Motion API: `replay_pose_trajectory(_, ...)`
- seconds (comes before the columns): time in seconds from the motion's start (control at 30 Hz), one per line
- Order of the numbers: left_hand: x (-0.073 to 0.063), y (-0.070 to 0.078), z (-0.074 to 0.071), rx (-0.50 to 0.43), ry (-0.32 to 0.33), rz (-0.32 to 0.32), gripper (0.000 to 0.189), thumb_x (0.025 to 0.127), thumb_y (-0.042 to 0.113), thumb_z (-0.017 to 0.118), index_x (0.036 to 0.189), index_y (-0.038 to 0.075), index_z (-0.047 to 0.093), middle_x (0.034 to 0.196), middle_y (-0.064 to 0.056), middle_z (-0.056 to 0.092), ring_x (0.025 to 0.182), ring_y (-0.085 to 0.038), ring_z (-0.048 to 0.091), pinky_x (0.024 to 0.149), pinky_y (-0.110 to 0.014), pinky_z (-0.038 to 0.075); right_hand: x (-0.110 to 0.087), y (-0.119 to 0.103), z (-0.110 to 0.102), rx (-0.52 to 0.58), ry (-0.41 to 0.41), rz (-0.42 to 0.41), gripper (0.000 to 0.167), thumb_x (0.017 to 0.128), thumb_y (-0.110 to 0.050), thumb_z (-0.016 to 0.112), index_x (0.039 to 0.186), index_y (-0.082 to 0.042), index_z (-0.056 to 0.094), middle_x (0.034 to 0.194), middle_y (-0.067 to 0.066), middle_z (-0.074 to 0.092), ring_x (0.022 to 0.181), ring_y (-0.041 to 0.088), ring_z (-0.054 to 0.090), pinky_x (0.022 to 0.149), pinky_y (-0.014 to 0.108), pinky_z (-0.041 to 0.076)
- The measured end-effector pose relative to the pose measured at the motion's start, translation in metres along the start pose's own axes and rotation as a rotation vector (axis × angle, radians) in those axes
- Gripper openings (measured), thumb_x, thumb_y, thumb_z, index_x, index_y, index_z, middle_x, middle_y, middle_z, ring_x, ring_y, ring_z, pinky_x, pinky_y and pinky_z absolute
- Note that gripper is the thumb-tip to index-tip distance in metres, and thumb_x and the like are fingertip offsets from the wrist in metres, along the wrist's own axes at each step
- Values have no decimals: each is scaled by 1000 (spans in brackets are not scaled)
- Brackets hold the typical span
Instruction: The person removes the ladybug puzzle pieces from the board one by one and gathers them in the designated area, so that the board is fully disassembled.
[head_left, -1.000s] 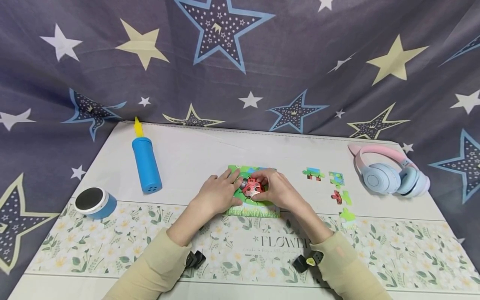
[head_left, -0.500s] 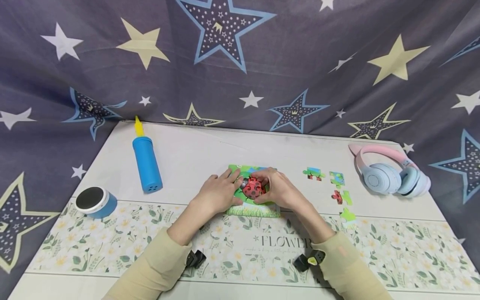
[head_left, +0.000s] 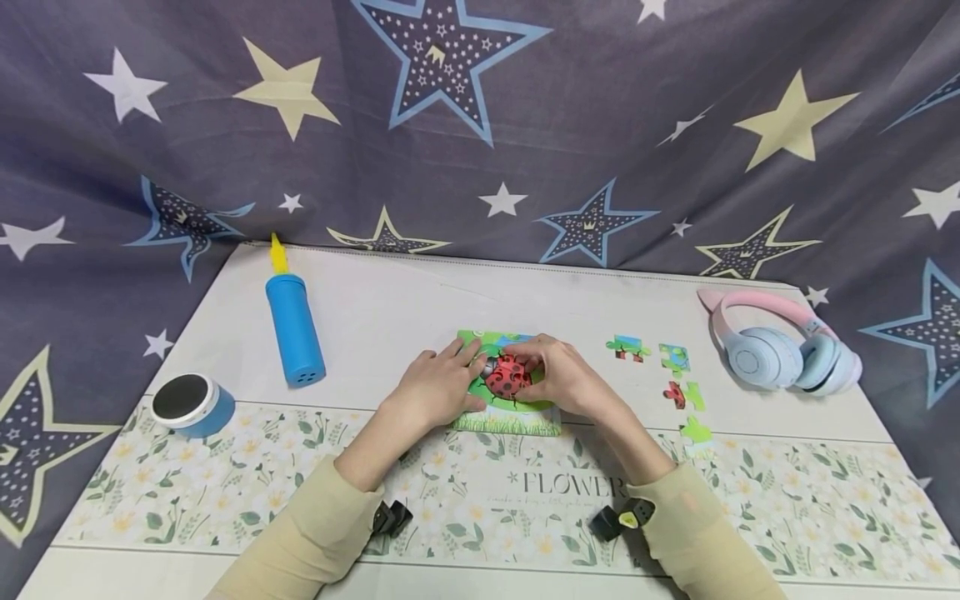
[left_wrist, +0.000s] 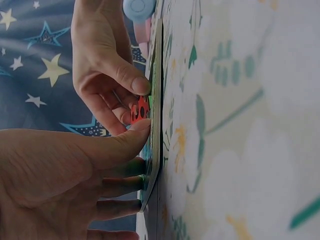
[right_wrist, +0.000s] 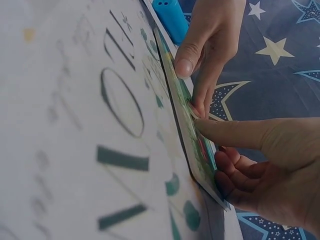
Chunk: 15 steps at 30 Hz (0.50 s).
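In the head view a puzzle board (head_left: 510, 427) with a ladybug picture lies in front of me. My left hand (head_left: 435, 387) rests on its left part with fingers spread straight. My right hand (head_left: 566, 379) is at the right part, its thumb and fingers bent around the ladybug's right side. The left wrist view shows a red, black-spotted puzzle piece (left_wrist: 140, 110) standing up from the board, pinched by my right hand (left_wrist: 102, 65). Part of the picture is hidden under both hands.
Several loose puzzle pieces, one green (head_left: 696, 428), lie right of the board. Behind them are cat-ear headphones (head_left: 765, 357). At the left are a blue hand pump (head_left: 295, 329) with a yellow nozzle and a blue-and-white cylinder (head_left: 197, 407). A star-printed curtain (head_left: 480, 167) hangs behind.
The pale glare on the ladybug's lower right is gone. My right thumb and hand have shifted slightly to the right. My left hand has stayed in place.
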<state>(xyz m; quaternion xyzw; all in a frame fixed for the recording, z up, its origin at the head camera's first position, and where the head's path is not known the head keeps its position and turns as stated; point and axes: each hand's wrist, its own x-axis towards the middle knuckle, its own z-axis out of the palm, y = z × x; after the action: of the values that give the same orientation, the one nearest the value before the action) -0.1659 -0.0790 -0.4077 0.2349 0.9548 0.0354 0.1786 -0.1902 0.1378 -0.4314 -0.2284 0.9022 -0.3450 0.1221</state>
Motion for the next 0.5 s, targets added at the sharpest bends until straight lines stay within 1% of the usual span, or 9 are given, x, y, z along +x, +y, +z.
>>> replay_pose_trajectory(0.17,0,-1,0,0,-5,-5,77,99,50,62,161,14,36,174,-7,20,161,-32,21,124,-57,35,1,0,0,-50,7,-18,63,81,-9,88,140,-8,65,118,12,69,101,24,67,86,38,61)
replay_pose_trajectory(0.3,0,-1,1,-9,-1,-1,77,99,50,63,161,13,37,173,-8,20,161,-33,22,124,-58,35,1,0,-1,-81,25,-34,63,81,-9,88,140,-7,65,117,12,69,99,23,67,84,37,61)
replay_pose_trajectory(0.5,-1,-1,1,-13,-1,-2,77,98,50,63,161,14,36,174,-8,20,161,-32,21,124,-58,34,0,4,-6,-33,62,-37,61,81,-9,88,138,-5,66,115,11,70,98,24,69,83,38,61)
